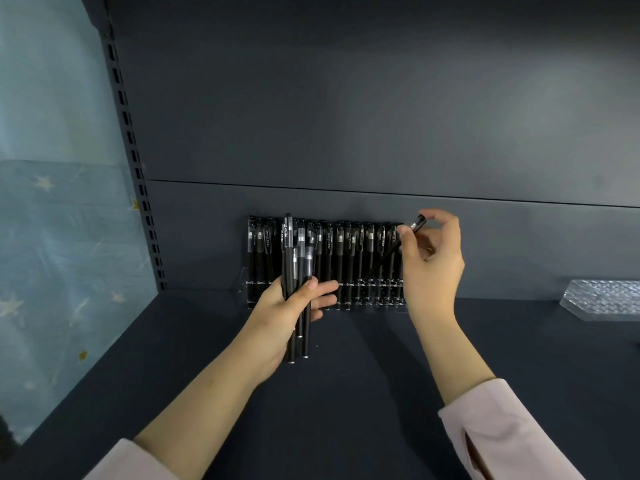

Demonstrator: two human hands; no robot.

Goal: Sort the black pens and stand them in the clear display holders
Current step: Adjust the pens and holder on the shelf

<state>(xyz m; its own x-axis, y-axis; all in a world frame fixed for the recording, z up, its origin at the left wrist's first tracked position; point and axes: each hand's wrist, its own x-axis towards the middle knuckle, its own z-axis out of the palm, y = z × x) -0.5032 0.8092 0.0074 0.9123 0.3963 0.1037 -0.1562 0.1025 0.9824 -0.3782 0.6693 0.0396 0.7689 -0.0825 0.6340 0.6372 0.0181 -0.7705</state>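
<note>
Two hands work over a dark shelf point(346, 393) in the head view, each coming out of a pale pink sleeve point(502, 434). The left hand point(273, 313) has its fingers and thumb curled round a bundle of black pens point(294, 251), held upright with caps up and the lower ends sticking out below the palm. At least four pens can be counted in it, and the exact number cannot be told because they overlap. The right hand point(433, 268) pinches one single black pen point(418, 223) near its cap between thumb and fingertips. That pen is tilted, with its cap up and to the right and its lower end slanting down and left across the row behind it. One clear display holder point(243, 278) stands at the back of the shelf, against the dark back panel point(346, 116). It carries a row of standing pens point(349, 251), upright and side by side with caps up, about fifteen in all. The left part of the row is hidden behind the bundle, so no firmer count is possible. A second clear holder point(602, 299) lies on the shelf well apart to the right, cut off by the frame edge. One slotted metal upright point(136, 161) runs up the left side, and beside it hangs a blue cloth with stars point(52, 220).
</note>
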